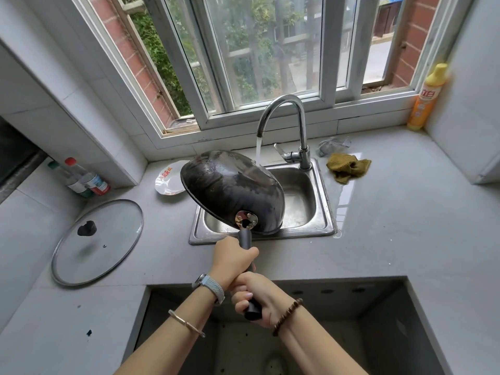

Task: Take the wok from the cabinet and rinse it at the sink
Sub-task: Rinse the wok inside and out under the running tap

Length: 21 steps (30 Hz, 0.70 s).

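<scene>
The wok [232,189] is held over the sink [322,212], tilted with its rounded underside facing up and toward the camera. The underside is black, wet and glossy, with a metal rivet plate where the handle [245,236] joins. Water from the tap [281,115] strikes its far right edge. The left hand [234,257] is closed around the handle near the wok. The right hand [257,299] is closed around the handle's near end. A glass lid [97,242] lies on the counter [405,226] at the left.
</scene>
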### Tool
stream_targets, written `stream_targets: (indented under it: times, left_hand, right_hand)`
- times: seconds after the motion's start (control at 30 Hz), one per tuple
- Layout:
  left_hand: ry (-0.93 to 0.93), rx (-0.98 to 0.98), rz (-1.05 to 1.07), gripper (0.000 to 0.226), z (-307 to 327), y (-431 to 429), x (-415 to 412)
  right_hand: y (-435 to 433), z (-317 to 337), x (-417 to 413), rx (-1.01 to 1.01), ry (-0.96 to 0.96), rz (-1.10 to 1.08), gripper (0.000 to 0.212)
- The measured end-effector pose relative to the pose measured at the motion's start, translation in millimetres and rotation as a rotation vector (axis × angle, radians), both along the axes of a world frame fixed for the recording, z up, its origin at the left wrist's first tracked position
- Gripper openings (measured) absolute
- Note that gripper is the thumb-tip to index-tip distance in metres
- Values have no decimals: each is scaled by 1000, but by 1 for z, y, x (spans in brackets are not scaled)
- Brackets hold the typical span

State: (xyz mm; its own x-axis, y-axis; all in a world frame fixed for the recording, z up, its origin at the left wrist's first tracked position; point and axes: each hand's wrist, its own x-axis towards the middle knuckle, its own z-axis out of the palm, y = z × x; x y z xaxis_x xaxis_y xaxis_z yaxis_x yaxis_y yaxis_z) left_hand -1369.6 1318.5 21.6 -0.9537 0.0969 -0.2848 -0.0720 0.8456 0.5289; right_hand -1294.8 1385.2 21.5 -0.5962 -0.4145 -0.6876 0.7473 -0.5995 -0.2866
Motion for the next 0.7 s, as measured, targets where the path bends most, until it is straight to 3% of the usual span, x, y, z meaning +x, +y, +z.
stream_targets:
  times: [0.47,0.6,0.7]
  left_hand:
    - [-65,45,-48,45,-3,32,8]
    - [-69,28,-78,34,-5,41,12]
    - [-83,52,-79,40,-4,46,13]
  right_hand:
    - [27,3,11,54,-42,-57,30]
    - [35,1,15,75,-55,-73,29]
    - [39,1,16,73,-68,-80,29]
